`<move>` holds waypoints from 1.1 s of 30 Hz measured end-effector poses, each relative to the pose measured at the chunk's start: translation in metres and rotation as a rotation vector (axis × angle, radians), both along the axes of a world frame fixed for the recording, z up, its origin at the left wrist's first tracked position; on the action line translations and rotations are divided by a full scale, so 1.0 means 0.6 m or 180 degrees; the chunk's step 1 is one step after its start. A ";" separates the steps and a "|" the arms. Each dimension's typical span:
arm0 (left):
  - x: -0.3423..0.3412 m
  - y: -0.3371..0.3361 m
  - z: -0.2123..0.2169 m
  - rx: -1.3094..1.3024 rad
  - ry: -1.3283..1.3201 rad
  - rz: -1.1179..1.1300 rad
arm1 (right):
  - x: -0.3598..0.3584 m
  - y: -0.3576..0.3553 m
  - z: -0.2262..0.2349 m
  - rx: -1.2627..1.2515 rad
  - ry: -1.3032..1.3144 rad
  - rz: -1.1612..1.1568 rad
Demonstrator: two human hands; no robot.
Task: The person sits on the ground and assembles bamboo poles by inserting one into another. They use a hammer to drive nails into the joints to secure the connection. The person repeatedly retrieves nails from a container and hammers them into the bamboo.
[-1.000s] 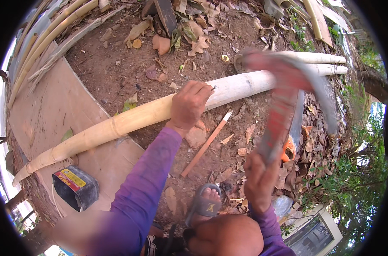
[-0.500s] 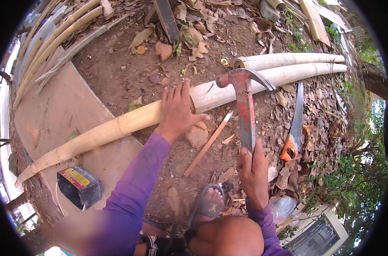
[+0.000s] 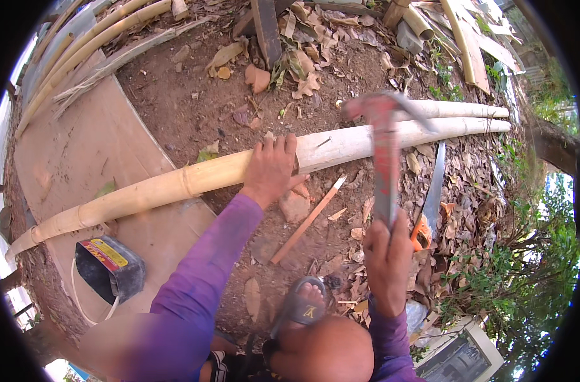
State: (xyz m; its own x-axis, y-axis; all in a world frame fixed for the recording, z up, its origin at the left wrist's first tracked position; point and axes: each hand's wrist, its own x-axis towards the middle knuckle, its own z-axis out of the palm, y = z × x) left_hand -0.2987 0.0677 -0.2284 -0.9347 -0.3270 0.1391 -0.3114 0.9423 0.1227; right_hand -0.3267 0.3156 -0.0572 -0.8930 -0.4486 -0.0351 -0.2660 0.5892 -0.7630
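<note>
A long pale bamboo pole (image 3: 175,184) lies across the dirt from lower left to upper right. My left hand (image 3: 272,167) presses flat on top of it near its middle. A small nail or mark (image 3: 323,142) shows on the pole just right of that hand. My right hand (image 3: 386,254) grips the handle of a red claw hammer (image 3: 384,159), raised above the pole and blurred by motion. A second, thinner bamboo pole (image 3: 455,109) lies just behind the first at the right.
A thin wooden stick (image 3: 306,221) and a blade with an orange handle (image 3: 430,204) lie on dry leaves near my sandalled foot (image 3: 299,305). A dark box with a yellow label (image 3: 108,267) sits on a board (image 3: 67,159) at left. More bamboo is stacked at the far left.
The hammer went down to strike the pole half a second ago and is now lifted off it again. My left hand has stayed on the pole.
</note>
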 end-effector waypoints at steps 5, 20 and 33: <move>-0.001 -0.004 -0.005 0.0014 -0.0049 -0.0056 | 0.050 0.004 0.013 -0.2334 0.0424 -0.0467; 0.000 -0.019 0.004 0.0243 -0.0207 -0.0232 | 0.026 -0.009 0.022 -0.1277 -0.0351 -0.0295; 0.005 -0.020 -0.012 0.0206 -0.0048 -0.0241 | -0.012 -0.019 -0.011 0.0480 -0.0069 0.0115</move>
State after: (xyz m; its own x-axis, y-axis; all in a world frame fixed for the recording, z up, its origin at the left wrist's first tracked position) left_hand -0.2959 0.0555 -0.2357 -0.9590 -0.2631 0.1058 -0.2417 0.9535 0.1800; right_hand -0.3339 0.3043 -0.0636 -0.8748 -0.4685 -0.1235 -0.2734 0.6878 -0.6724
